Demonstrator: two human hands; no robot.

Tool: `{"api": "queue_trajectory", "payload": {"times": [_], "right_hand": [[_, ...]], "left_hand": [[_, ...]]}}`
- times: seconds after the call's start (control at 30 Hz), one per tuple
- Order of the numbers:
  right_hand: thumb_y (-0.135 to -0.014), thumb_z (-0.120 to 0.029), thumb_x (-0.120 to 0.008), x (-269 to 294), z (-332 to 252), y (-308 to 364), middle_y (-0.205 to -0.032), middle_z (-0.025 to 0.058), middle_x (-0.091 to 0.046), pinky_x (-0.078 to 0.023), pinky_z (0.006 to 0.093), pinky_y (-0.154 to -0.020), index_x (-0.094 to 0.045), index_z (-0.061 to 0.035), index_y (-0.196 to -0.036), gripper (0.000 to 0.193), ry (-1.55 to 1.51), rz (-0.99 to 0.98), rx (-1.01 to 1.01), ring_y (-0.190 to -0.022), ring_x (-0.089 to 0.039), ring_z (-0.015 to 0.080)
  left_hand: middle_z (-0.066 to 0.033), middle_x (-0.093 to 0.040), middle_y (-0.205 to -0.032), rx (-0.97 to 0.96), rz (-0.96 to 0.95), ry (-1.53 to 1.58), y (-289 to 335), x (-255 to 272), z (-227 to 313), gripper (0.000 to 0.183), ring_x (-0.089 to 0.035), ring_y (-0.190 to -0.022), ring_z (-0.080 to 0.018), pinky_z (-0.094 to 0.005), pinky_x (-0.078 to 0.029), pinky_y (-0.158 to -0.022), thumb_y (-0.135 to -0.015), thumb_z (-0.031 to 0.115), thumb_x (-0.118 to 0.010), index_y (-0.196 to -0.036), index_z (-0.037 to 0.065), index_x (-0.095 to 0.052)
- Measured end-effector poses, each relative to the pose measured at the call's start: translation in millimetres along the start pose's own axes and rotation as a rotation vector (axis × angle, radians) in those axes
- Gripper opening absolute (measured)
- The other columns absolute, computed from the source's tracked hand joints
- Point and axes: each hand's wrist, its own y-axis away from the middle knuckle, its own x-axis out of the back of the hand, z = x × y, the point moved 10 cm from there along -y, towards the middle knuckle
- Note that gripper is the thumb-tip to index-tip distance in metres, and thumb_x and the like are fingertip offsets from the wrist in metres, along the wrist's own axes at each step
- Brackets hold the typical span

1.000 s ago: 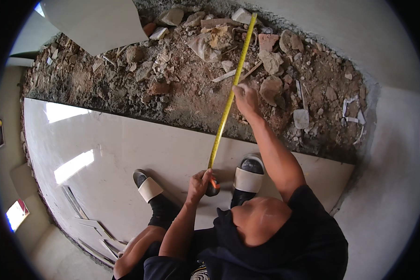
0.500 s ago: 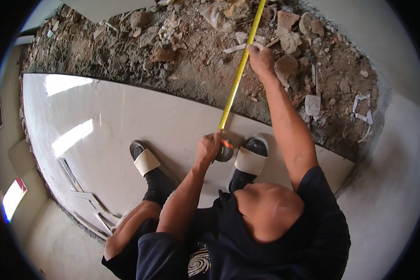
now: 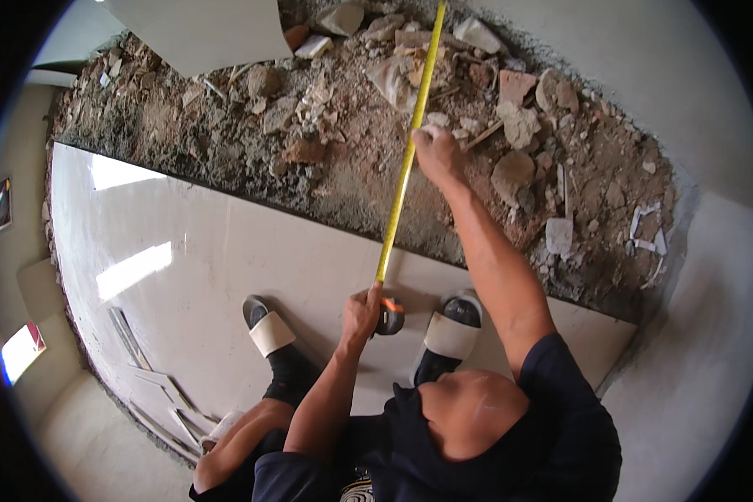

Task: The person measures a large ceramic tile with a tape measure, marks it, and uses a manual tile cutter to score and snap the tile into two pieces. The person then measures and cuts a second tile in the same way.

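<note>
Gripping the tape measure (image 3: 391,317), the left hand (image 3: 361,313) is closed with its thumb up by the mouth of the dark, orange-marked case, which shows over the glossy pale floor (image 3: 226,243) between the two feet. From there the yellow blade (image 3: 401,191) runs out straight between twelve and one o'clock, over the floor's dark edge and across the rubble (image 3: 356,180), as far as the upper rim of the view, so what its tip meets cannot be told. Partway along, the right hand (image 3: 437,155) has its fingers curled in against the blade's right edge; whether they pinch it or only touch it cannot be told. Around that hand, a reddish brick piece (image 3: 516,86) lies between one and two o'clock, a rounded stone (image 3: 512,177) near three, a flat grey piece (image 3: 559,237) toward four, and a large pale panel (image 3: 213,33) well apart at ten. Beside the case, the left sandal (image 3: 271,333) stands at nine o'clock and the right sandal (image 3: 453,335) at three, both pale-strapped over dark socks. Thin strips (image 3: 131,339) lie farther out toward nine.
</note>
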Motion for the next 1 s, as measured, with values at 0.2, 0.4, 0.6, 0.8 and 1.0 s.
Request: {"api": "queue_trajectory", "payload": {"times": [0.2,0.4,0.6,0.8,1.0], "right_hand": [[-0.085,-0.036,-0.049,-2,4,-10,-0.084,0.021,-0.065,-0.048,0.0425,-0.072,-0.065,-0.0042,-0.098,0.038,-0.014,0.009,-0.041,-0.082,-0.063,0.0365],[-0.086,-0.034,-0.05,-4,-4,-13,-0.085,0.0202,-0.066,-0.05,0.0378,-0.072,-0.063,0.0019,-0.105,0.042,-0.017,-0.018,-0.019,-0.08,-0.066,0.0294],[-0.086,-0.035,-0.053,-3,-7,-16,-0.09,0.0211,-0.066,-0.05,0.0391,-0.074,-0.062,0.0019,-0.107,0.043,0.059,0.045,0.067,-0.083,-0.065,0.0342],[-0.086,-0.037,-0.053,-10,8,-13,-0.093,0.0193,-0.065,-0.048,0.0434,-0.079,-0.063,-0.0039,-0.095,0.036,0.004,0.044,0.006,-0.092,-0.062,0.0369],[-0.087,-0.035,-0.049,-7,6,-9,-0.086,0.0256,-0.064,-0.049,0.0425,-0.076,-0.062,0.0016,-0.102,0.041,-0.058,0.012,-0.045,-0.084,-0.063,0.0393]], "left_hand": [[-0.0097,-0.056,-0.056,-0.012,-0.016,-0.028,-10,0,4,0.049,-0.048,-0.052,-0.0131,-0.0331,-0.042,-0.053,-0.092,0.04,-0.047,-0.072,-0.001,-0.066],[-0.015,-0.056,-0.056,-0.012,0.046,-0.058,-21,5,9,0.046,-0.053,-0.051,-0.0227,-0.0362,-0.044,-0.054,-0.089,0.039,-0.049,-0.073,0.0,-0.066],[-0.0205,-0.057,-0.06,-0.007,0.047,-0.107,-30,8,7,0.045,-0.058,-0.056,-0.0319,-0.0396,-0.045,-0.057,-0.087,0.039,-0.051,-0.074,-0.002,-0.065],[-0.025,-0.059,-0.066,-0.042,-0.026,-0.177,-30,10,9,0.046,-0.061,-0.065,-0.0383,-0.042,-0.047,-0.062,-0.088,0.039,-0.048,-0.075,-0.001,-0.066],[-0.0252,-0.055,-0.062,-0.066,0.038,-0.158,-28,16,17,0.045,-0.058,-0.061,-0.0406,-0.043,-0.046,-0.058,-0.088,0.037,-0.049,-0.072,-0.003,-0.062]]}}
